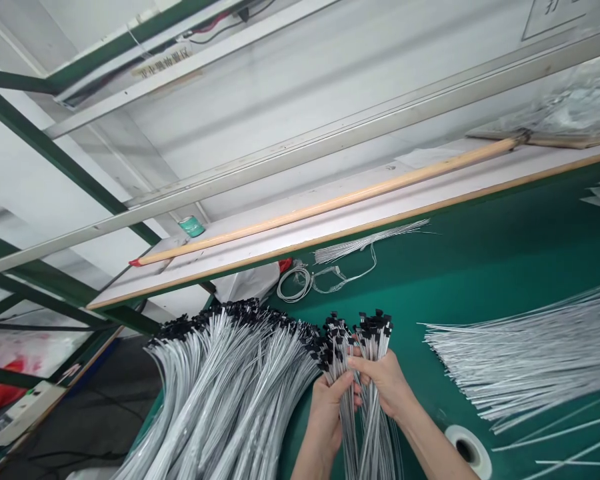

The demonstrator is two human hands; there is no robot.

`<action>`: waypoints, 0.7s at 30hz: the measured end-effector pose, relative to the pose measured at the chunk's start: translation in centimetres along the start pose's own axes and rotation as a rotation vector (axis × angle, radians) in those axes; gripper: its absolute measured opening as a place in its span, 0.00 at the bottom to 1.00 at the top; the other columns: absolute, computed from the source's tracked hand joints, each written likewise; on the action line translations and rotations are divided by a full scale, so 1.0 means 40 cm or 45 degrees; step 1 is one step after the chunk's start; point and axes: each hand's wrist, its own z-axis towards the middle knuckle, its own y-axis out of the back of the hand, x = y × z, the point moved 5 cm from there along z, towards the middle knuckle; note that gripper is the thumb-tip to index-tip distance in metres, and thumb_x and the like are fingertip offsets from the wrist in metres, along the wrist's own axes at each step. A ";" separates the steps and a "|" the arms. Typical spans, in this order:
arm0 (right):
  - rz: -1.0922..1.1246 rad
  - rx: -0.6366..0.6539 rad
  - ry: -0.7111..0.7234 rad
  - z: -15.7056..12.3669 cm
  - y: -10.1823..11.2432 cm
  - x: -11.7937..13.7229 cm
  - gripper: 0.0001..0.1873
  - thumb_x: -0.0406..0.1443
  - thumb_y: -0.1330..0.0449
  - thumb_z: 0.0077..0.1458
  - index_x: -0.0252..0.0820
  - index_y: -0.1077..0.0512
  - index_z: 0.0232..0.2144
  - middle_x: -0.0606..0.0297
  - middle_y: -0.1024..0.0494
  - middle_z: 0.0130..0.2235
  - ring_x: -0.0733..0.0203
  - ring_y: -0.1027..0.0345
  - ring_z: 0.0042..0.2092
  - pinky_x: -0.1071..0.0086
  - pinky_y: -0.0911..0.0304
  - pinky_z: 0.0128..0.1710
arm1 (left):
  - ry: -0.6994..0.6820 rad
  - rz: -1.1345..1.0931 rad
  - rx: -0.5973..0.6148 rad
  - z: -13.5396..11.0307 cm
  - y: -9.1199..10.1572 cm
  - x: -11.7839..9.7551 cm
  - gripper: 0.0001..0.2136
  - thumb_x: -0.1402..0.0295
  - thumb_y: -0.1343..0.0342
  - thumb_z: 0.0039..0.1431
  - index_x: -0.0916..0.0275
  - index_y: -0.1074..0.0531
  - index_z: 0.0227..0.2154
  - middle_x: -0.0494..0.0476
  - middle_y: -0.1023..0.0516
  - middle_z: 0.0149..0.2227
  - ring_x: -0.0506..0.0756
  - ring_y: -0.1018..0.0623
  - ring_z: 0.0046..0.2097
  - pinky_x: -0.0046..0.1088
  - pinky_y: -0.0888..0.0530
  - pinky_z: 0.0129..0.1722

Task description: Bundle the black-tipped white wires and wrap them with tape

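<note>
Left bundle of grey wire [349, 427] and right bundle [376, 427] ran near-far, black connectors [373, 325] at far end. Left hand [326, 420] was closed round left bundle, right hand [385, 383] closed round right, hands touching. Bigger wire pile [220, 393] lay just left on green mat [480, 267], loose wires [520, 353] to the right

Wire bundles [220, 387] crowd left hand [326, 420]; tape roll [467, 452] near right hand [387, 383].
</note>
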 end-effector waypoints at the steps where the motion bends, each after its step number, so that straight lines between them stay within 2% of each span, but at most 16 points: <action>1: -0.023 0.009 -0.027 -0.003 -0.007 0.000 0.15 0.38 0.30 0.28 0.38 0.33 0.16 0.73 0.37 0.11 0.70 0.47 0.12 0.72 0.47 0.11 | 0.004 0.002 0.002 -0.001 -0.002 0.001 0.14 0.63 0.33 0.36 0.68 0.26 0.23 0.52 0.28 0.17 0.46 0.31 0.17 0.21 0.37 0.19; 4: -0.021 0.016 -0.115 -0.008 -0.019 -0.004 0.16 0.39 0.31 0.30 0.40 0.36 0.12 0.76 0.43 0.07 0.67 0.48 0.10 0.71 0.46 0.08 | 0.007 0.031 0.015 -0.004 -0.007 -0.001 0.14 0.63 0.34 0.36 0.69 0.26 0.22 0.54 0.27 0.17 0.46 0.31 0.17 0.21 0.36 0.19; 11: 0.013 -0.016 -0.149 -0.010 -0.010 -0.009 0.18 0.41 0.30 0.30 0.41 0.36 0.09 0.74 0.42 0.07 0.66 0.47 0.10 0.71 0.46 0.06 | 0.040 0.006 -0.013 -0.008 -0.008 -0.006 0.15 0.62 0.33 0.34 0.69 0.25 0.22 0.55 0.25 0.18 0.48 0.28 0.19 0.22 0.35 0.20; 15: -0.045 -0.017 -0.143 -0.013 -0.006 -0.002 0.23 0.43 0.32 0.33 0.41 0.39 0.05 0.71 0.43 0.06 0.67 0.48 0.09 0.69 0.44 0.08 | 0.023 0.003 -0.011 -0.007 -0.003 0.000 0.14 0.62 0.34 0.37 0.69 0.24 0.23 0.56 0.24 0.19 0.49 0.27 0.20 0.23 0.34 0.21; 21: -0.040 -0.143 -0.093 -0.004 0.011 -0.009 0.16 0.40 0.30 0.29 0.39 0.33 0.11 0.72 0.40 0.09 0.65 0.45 0.12 0.70 0.46 0.09 | 0.003 -0.029 -0.053 -0.006 0.000 0.000 0.14 0.64 0.33 0.36 0.69 0.24 0.24 0.57 0.22 0.22 0.50 0.26 0.22 0.23 0.33 0.21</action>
